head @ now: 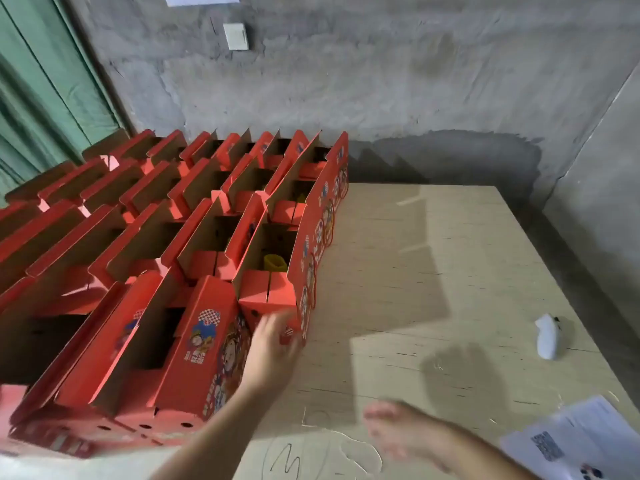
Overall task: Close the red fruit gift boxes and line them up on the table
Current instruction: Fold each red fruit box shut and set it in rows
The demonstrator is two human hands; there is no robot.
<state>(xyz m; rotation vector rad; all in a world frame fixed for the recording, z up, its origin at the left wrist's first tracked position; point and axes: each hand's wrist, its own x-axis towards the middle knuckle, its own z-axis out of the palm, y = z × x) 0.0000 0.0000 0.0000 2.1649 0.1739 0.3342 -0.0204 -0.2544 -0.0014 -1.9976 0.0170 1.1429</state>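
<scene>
Here the left hand [273,344] reaches with loose, empty fingers for the nearest red gift box [266,289], open-topped at the tabletop [433,254] row's corner; the blurred right hand [398,427] hovers empty. Folding both flaps squarely seems wisest.

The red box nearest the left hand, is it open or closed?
Open. The red box has its flaps standing up, its dark cardboard inside showing between them. The left hand reaches beside it.
</scene>
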